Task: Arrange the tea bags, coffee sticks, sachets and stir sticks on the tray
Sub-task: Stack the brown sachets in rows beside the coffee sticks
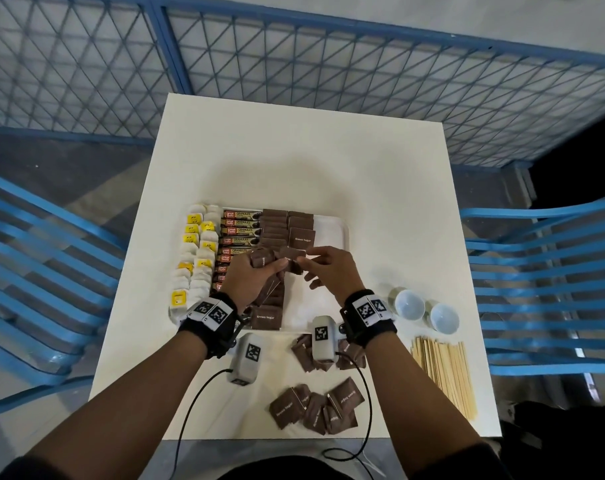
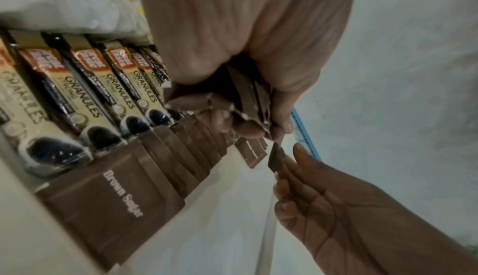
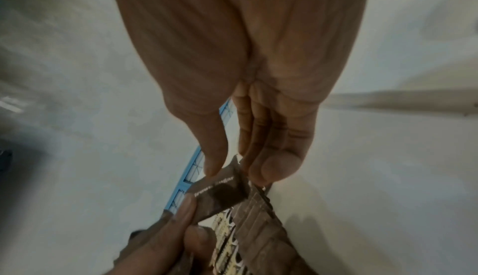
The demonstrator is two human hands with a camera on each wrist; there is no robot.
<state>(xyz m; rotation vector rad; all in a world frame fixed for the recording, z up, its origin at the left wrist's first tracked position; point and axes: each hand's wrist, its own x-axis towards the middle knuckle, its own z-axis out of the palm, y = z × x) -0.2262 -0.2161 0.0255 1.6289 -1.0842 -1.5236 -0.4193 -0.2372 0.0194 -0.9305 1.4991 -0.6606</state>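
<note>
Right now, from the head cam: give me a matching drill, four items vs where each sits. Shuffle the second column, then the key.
Items:
1. tea bags
2. coffee sticks
3. stir sticks
4. white cups

Places:
A. flat on the table, near its right front corner
B. far left, at the tray's left edge
C. on the table, right of the tray
D. on the tray, between tea bags and brown sugar sachets

Pairs: 1-B, 2-D, 3-A, 4-C

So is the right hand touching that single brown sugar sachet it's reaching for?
Touching. The right wrist view shows the right hand pinching the brown paper sachet by its corner.
</note>
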